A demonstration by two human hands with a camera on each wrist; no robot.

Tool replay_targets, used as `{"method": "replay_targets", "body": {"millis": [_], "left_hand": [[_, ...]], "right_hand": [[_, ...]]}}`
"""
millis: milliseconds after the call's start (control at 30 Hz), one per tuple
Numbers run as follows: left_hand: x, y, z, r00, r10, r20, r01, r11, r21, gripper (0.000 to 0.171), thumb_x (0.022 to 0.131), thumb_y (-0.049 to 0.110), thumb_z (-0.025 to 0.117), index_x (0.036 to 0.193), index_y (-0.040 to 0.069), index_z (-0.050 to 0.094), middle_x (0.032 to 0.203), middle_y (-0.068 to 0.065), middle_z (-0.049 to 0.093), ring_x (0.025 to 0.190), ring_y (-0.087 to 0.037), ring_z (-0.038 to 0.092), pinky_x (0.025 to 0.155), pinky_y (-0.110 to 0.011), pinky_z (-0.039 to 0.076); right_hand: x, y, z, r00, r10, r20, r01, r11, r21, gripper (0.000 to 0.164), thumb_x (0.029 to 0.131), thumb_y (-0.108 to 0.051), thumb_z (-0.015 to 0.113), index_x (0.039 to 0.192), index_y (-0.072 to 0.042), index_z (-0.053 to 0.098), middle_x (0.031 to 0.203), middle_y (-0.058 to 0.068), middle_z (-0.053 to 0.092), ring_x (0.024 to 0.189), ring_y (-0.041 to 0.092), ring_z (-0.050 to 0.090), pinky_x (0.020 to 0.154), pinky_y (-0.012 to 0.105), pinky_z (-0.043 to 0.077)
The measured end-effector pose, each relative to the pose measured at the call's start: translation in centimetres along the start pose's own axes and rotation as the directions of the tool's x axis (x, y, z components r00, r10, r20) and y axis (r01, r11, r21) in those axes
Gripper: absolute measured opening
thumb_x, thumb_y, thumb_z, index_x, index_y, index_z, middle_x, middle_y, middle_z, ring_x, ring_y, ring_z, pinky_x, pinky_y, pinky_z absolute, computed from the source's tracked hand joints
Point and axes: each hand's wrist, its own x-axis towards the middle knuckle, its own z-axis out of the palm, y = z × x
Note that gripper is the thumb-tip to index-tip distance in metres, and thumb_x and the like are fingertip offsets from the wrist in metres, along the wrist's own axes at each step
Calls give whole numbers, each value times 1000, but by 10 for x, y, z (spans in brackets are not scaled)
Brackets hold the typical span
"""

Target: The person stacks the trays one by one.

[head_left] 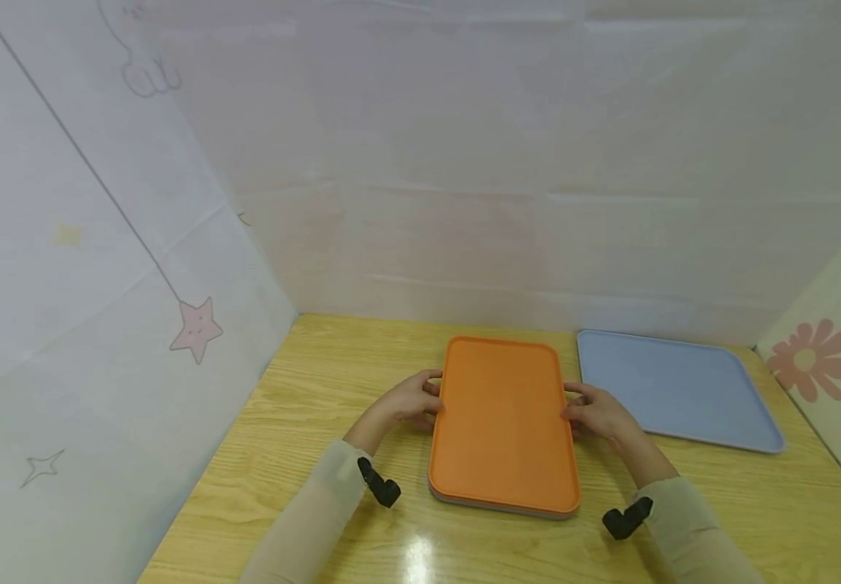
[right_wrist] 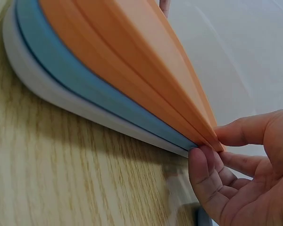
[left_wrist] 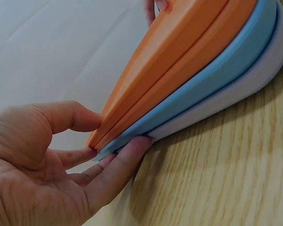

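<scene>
A stack of rectangular trays lies on the wooden table, with an orange tray (head_left: 504, 418) on top. Below it come a light blue tray (left_wrist: 217, 70) and a whitish tray (right_wrist: 85, 110). At the stack's left long side, my left hand (head_left: 413, 399) pinches the orange rim between thumb and fingers; its lower fingers touch the edges beneath. My right hand (head_left: 598, 412) grips the orange rim in the same way on the opposite side. A seam along the orange edge shows in both wrist views; whether it is a second orange tray I cannot tell.
A separate pale blue tray (head_left: 675, 389) lies at the back right of the table (head_left: 245, 487), close to my right hand. White printed sheets (head_left: 464, 162) hang behind the table and along both sides.
</scene>
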Motion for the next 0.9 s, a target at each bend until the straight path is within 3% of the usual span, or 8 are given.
{"method": "replay_targets", "body": {"millis": [233, 467, 700, 900], "left_hand": [[0, -5, -1, 999, -8, 36, 12, 994, -105, 84, 90, -1, 68, 160, 14, 25, 144, -23, 43, 106, -31, 65, 80, -52, 60], [0, -9, -4, 999, 2, 54, 5, 991, -132, 84, 91, 1, 69, 160, 16, 24, 144, -23, 44, 107, -32, 65, 79, -51, 60], [0, -11, -6, 997, 15, 72, -3, 986, -166, 83, 92, 1, 67, 160, 17, 23, 143, -22, 44, 109, -33, 63, 80, -51, 60], [1, -13, -5, 996, 24, 88, -8, 984, -180, 81, 94, 0, 65, 161, 18, 22, 142, -23, 44, 111, -34, 62, 79, -50, 61]], "right_hand": [[-4, 3, -13, 999, -41, 3, 41, 999, -21, 68, 95, -7, 64, 151, 12, 31, 115, 23, 66, 86, 20, 70, 81, 41, 60], [-16, 6, -43, 995, -95, 21, 95, 995, -28, 63, 101, -6, 57, 151, 16, 26, 131, 38, 53, 105, 33, 67, 92, 48, 57], [-35, 12, -79, 999, -51, -14, 49, 994, -102, 65, 105, -19, 55, 154, 11, 24, 144, 39, 43, 115, 37, 64, 98, 49, 53], [-47, 23, -109, 996, -70, -49, 59, 979, -194, 67, 107, -24, 53, 154, 12, 22, 146, 41, 40, 118, 39, 62, 96, 48, 54]]}}
